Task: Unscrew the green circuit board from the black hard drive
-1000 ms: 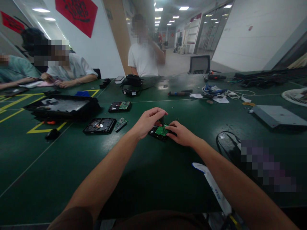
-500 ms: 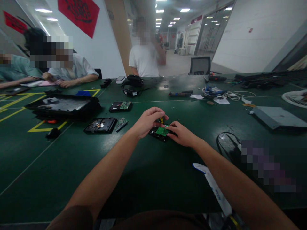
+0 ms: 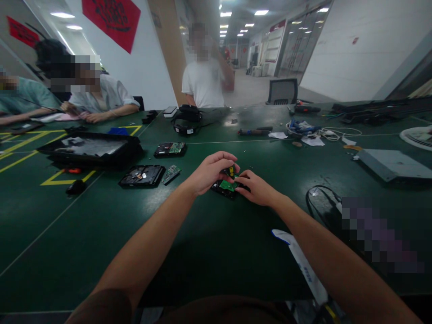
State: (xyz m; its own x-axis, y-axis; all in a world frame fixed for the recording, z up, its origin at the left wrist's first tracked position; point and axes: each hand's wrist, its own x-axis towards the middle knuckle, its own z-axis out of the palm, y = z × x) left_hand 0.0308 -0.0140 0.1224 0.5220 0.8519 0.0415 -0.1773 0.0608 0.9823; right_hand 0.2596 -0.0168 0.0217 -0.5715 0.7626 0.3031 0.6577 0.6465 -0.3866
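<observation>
A hard drive (image 3: 222, 191) with a green circuit board (image 3: 228, 185) facing up lies on the table in front of me. My left hand (image 3: 213, 170) is closed round a small yellow-and-black screwdriver (image 3: 231, 171), held above the board. The screwdriver's tip is hard to make out between the fingers. From the right, my right hand (image 3: 254, 188) has its thumb and fingers on the drive's right side, with the index finger close to the screwdriver's lower end. Part of the drive is hidden under both hands.
To the left are an opened drive casing (image 3: 142, 176), a loose circuit board (image 3: 172, 174), another hard drive (image 3: 170, 149) and a black tray (image 3: 91, 150). A grey metal box (image 3: 394, 164) and a looped black cable (image 3: 320, 193) lie right. Other people sit or stand across the table.
The screwdriver's yellow handle has turned and shows more plainly in my left hand, whose fingers have shifted slightly. My right hand stays at the drive.
</observation>
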